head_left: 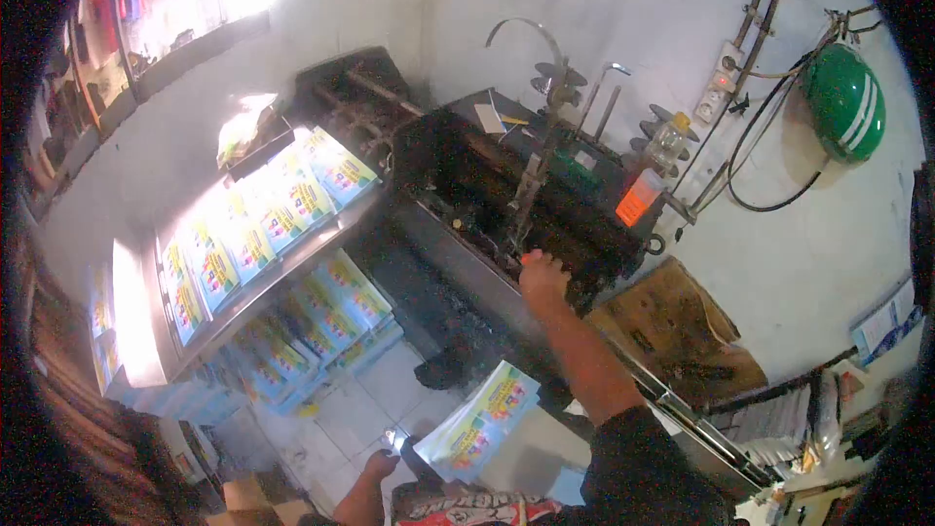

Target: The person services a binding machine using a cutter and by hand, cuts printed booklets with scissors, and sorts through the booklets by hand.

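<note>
1. The right hand (545,275) is reaching over the near edge of a long, dark, grimy metal machine (467,170). Its fingers are curling down beside a small orange-red tip (527,258), at the foot of an upright worn metal bar (534,180). The arm is stretching forward, probably because this part is lying well inside the frame. Whether the fingers are pinching the tip or only touching it, I cannot tell.

2. The left hand (382,465) is hanging low and near, its fingers bending beside a small shiny piece (394,439); glare is hiding whether it is gripping it.

3. Yellow-and-blue printed paper booklets (484,421) are lying near, between the two arms, seemingly placed within easy reach of both hands.

4. More printed booklets (248,239) are overlapping in a row on a metal shelf (321,226) at left, likely for keeping the piles apart.

5. A clear yellow-capped bottle (670,144) and an orange-labelled plastic bottle (638,198) are standing on the machine's far right, presumably for handy access.
</note>
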Demonstrator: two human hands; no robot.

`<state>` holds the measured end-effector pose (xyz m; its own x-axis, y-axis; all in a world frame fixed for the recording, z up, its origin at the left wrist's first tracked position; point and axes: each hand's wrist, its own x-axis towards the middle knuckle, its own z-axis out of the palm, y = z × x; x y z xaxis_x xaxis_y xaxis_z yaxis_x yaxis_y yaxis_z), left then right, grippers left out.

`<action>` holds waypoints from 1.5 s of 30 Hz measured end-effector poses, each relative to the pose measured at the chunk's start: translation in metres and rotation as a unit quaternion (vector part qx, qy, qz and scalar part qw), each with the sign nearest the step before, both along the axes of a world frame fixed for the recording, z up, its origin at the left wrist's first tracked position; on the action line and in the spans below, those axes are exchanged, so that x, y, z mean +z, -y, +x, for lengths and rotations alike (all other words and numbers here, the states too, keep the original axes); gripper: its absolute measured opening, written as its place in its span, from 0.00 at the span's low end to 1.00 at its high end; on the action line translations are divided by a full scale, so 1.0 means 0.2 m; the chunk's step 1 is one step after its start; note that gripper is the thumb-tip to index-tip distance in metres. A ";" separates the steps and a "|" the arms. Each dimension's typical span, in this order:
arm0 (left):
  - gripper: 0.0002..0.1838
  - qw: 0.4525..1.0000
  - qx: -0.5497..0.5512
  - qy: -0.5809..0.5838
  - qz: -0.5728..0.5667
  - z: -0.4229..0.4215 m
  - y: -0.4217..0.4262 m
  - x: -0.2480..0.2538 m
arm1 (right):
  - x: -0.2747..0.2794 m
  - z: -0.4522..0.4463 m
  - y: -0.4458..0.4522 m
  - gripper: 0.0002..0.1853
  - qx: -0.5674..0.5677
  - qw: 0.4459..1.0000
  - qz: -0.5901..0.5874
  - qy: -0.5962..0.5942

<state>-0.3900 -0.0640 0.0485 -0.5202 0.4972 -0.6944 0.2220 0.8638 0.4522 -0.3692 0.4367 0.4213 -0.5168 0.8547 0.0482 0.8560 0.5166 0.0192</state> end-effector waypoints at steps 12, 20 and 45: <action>0.34 0.994 0.073 0.076 -0.023 0.00 -0.01 0.18 | -0.02 0.04 0.02 0.13 0.032 0.998 0.013 -0.058; 0.35 0.998 0.044 0.033 0.003 0.02 -0.05 0.11 | 0.02 0.00 0.04 0.12 0.030 0.999 0.033 0.027; 0.31 0.991 0.106 0.086 0.005 0.11 0.09 -0.03 | -0.01 0.01 0.06 0.11 0.028 0.998 0.061 0.009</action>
